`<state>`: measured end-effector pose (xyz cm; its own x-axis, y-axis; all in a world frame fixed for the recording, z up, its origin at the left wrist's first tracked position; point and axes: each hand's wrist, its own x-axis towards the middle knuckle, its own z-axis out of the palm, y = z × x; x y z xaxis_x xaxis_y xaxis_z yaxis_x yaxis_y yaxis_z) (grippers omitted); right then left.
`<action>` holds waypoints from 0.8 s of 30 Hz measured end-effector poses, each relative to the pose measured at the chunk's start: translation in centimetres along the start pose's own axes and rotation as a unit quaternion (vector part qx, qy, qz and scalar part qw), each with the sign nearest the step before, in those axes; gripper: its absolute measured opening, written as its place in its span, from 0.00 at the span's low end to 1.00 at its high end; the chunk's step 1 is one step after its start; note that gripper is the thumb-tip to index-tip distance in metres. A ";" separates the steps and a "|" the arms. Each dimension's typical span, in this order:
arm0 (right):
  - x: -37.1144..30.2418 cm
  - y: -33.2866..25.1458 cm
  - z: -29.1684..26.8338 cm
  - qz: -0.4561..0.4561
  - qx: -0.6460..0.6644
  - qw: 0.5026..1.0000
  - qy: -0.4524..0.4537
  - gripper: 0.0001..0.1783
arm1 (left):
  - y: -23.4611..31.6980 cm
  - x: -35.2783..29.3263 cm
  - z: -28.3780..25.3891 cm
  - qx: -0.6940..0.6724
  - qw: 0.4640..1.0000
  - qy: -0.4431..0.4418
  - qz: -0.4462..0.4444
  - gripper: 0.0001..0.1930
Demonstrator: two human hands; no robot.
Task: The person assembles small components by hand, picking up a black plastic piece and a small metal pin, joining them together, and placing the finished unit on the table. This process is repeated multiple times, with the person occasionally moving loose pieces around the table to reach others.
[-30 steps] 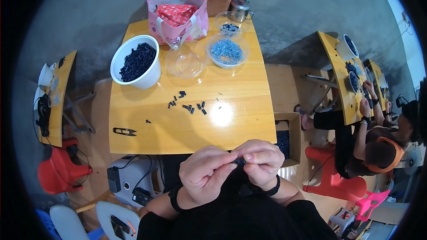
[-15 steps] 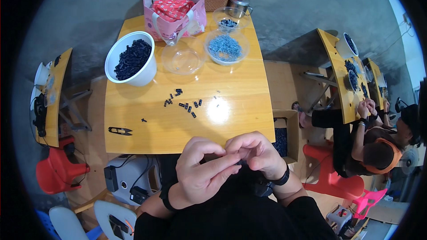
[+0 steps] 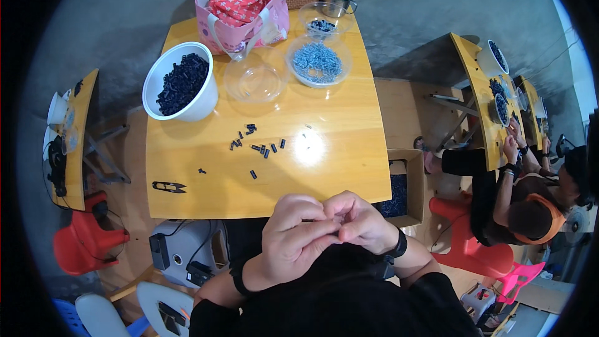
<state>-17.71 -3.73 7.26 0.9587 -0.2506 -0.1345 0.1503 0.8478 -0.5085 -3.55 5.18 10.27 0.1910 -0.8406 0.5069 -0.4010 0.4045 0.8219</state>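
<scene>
My left hand (image 3: 293, 237) and my right hand (image 3: 359, 221) are pressed together at the near edge of the yellow wooden table (image 3: 349, 150), fingertips pinching something too small to make out. Each wrist wears a dark band. Several small black parts (image 3: 259, 143) lie scattered in the middle of the table. A white bucket (image 3: 181, 90) full of black parts stands at the far left. A clear bowl of small bluish metal pieces (image 3: 318, 62) sits at the far right, with an empty clear bowl (image 3: 256, 78) beside it.
A pink bag (image 3: 240, 3), a smaller clear bowl (image 3: 321, 22) and a metal kettle (image 3: 337, 0) stand at the back. Black thread snips (image 3: 168, 186) lie at the near left. A cardboard box (image 3: 402, 187) sits by the table. Another person (image 3: 530, 206) works at a table on the right.
Both hands stay joined and have shifted slightly lower and right in the view. The table has slid up the picture as my head tilted.
</scene>
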 end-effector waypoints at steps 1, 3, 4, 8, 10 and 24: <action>0.1 0.5 -0.5 -0.002 0.002 1.000 -0.002 0.19 | -0.7 -0.5 0.4 0.003 1.000 -0.003 0.001 0.12; 0.0 1.5 -2.5 0.012 0.036 0.999 0.032 0.17 | -2.5 -1.8 1.2 0.001 0.998 0.019 -0.059 0.11; -0.3 1.5 -4.1 0.015 0.000 1.000 0.025 0.16 | -3.4 -2.2 1.1 0.040 0.997 -0.026 -0.061 0.12; -7.0 -1.1 -6.9 -0.117 -0.290 0.904 0.292 0.14 | -6.0 -4.8 -0.9 0.213 0.967 0.012 -0.143 0.14; -10.4 -1.5 -9.2 -0.202 -0.351 0.786 0.468 0.11 | -8.5 -6.2 -3.2 0.266 0.941 0.090 -0.188 0.13; -3.9 -3.6 -9.8 -0.251 -0.502 0.632 0.534 0.08 | -11.7 -6.7 -5.7 0.337 0.915 0.099 -0.198 0.05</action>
<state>-24.38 -10.36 1.23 0.0611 -0.9976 0.0340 -0.3716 -0.0544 -0.9268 4.99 8.17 -1.29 0.5717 -0.7651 0.2962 -0.7144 -0.2867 0.6383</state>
